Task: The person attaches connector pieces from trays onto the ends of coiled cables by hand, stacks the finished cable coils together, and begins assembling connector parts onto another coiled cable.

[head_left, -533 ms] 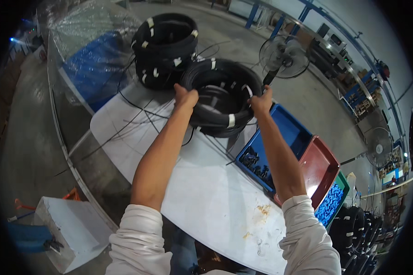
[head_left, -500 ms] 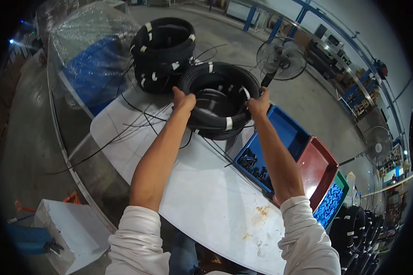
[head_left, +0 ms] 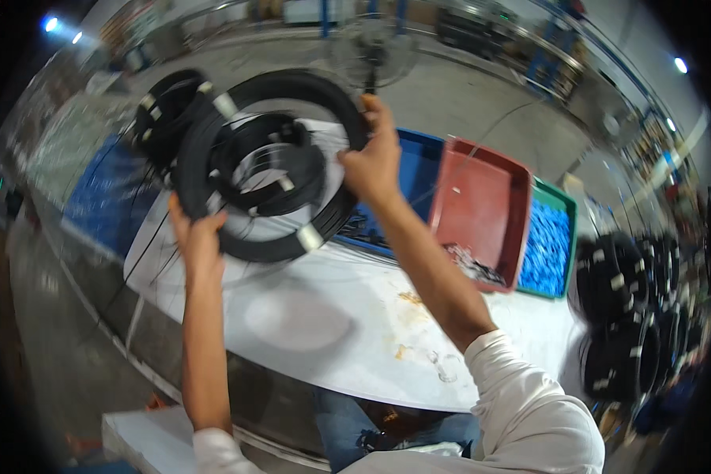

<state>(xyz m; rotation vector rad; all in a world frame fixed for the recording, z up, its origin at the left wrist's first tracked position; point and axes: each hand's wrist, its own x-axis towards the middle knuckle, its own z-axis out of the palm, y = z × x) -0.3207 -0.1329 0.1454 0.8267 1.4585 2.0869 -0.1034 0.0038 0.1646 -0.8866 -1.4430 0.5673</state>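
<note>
A ring-shaped coil of black cable [head_left: 193, 162], banded with white tape, is held tilted above the table between both hands. My left hand [head_left: 200, 237] grips its lower left rim, fingers wrapped round it. On the coil's right side, my right hand [head_left: 374, 162] is closed with the thumb inside the ring. Through the ring I see more coiled black cable [head_left: 308, 166] standing on the white table [head_left: 308, 324]. At the far left of the table is another stack of black coils [head_left: 162, 118], partly hidden, with loose cable ends trailing off it.
Right of the coils sit a blue tray [head_left: 420, 162] with black parts, a red tray [head_left: 482, 201] with small pale pieces, and a green tray [head_left: 571, 245] full of blue pieces. More black coils [head_left: 620, 355] are stacked at the right. A fan [head_left: 371, 51] stands beyond the table.
The coil has come up off the stack, tilted toward me, in both hands. My view has turned right, so the trays and right-hand coils show more fully.
</note>
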